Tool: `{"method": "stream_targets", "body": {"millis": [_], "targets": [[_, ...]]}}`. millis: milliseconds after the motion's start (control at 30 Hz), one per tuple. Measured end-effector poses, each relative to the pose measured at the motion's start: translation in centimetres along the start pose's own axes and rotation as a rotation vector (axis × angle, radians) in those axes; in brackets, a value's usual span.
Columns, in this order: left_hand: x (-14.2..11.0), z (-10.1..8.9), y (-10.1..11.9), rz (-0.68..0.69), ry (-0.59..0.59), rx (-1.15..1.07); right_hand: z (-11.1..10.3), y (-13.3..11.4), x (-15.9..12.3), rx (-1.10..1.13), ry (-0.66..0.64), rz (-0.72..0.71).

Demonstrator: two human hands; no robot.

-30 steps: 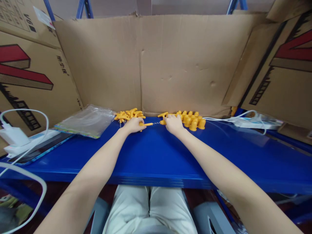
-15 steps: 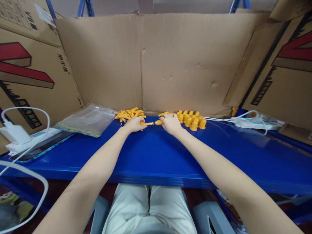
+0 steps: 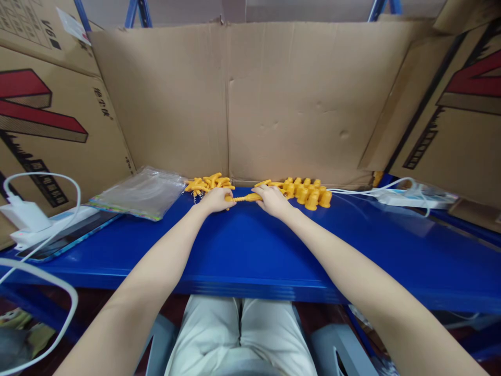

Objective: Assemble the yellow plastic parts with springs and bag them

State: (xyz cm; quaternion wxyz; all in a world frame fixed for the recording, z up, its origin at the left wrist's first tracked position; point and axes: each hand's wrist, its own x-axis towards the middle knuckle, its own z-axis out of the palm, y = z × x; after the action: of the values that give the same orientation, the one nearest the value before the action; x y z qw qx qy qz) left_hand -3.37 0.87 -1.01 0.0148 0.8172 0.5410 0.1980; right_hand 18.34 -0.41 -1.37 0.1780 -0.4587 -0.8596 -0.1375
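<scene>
Head cam: L hand [image 3: 215, 200] fingers pinching yellow spiral pc [image 3: 238, 199], R hand [image 3: 275, 200] fingers pinching yellow sleeve [image 3: 253, 197]; pcs meet end to end btwn hands, over blue desk [image 3: 250, 245]. Yellow pile [image 3: 210, 181] near L, yellow caps [image 3: 312, 198] beside R.
</scene>
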Motion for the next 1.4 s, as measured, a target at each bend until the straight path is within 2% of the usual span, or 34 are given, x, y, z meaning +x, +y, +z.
{"method": "stream_targets", "body": {"millis": [267,400,533,733,867,1100,1400], "targets": [[0.0,0.0,0.0,-0.005,-0.005,-0.008,1.7,2.0,0.3,0.242,0.121,-0.064],[0.0,0.0,0.0,-0.012,-0.008,-0.004,1.9,2.5,0.5,0.371,0.134,-0.065],[0.1,0.1,-0.1,-0.029,0.008,0.003,1.7,2.8,0.6,0.511,0.082,-0.001],[0.2,0.1,-0.3,-0.037,0.01,-0.011,1.9,3.9,0.8,0.934,-0.08,0.177],[0.2,0.1,-0.2,-0.034,0.0,-0.031,1.8,4.4,0.8,1.134,-0.074,0.293],[0.1,-0.1,0.0,0.018,0.031,-0.006,0.8,4.3,0.1,1.239,-0.081,0.374],[-0.1,-0.5,0.8,0.039,0.067,0.067,-0.4,3.2,-0.2,1.243,-0.145,0.477]]}}
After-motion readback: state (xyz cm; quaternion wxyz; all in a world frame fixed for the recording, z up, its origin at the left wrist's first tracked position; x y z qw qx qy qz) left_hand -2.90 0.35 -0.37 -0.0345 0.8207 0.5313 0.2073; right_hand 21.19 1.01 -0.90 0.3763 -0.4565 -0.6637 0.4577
